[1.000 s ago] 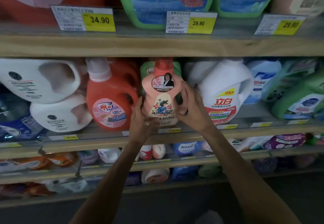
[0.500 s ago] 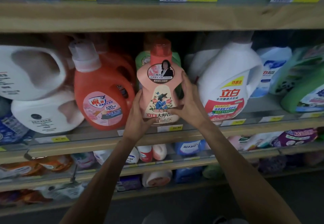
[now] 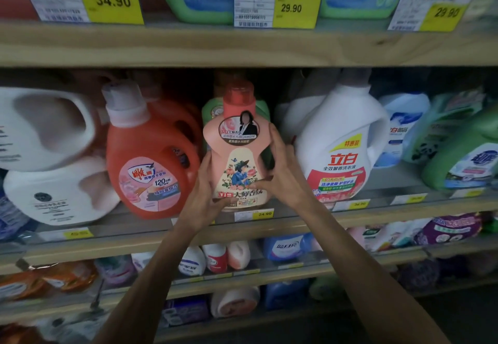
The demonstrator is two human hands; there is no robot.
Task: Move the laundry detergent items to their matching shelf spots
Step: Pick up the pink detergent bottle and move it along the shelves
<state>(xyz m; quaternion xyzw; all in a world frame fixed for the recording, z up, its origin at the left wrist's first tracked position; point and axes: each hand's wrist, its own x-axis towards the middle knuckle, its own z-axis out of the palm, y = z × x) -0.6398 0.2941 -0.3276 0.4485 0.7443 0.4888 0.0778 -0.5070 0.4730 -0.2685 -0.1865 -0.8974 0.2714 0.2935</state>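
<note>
Both hands — left hand [image 3: 206, 195], right hand [image 3: 283, 171] — clasp the pink detergent bottle [image 3: 238, 152] mid-frame at its narrow waist; probably heavy, slick plastic — best held there.

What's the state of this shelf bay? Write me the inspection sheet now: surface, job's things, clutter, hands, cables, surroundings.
Surface: middle shelf, wooden edge with price strips; a 24.90 tag sits below the held bottle.
Job's things: pink bottle, upright, red cap, between the orange jug and the red-labelled white jug; green bottle behind it; whether its base touches the shelf is hidden.
Clutter: two white jugs lying stacked at left.
Hands: left hand and right hand grip the pink bottle's sides, thumbs on its label.
Cables: nothing seen.
Surroundings: upper shelf with tags 34.90 and 29.90; lower shelves of smaller bottles and pouches; dim light.
</note>
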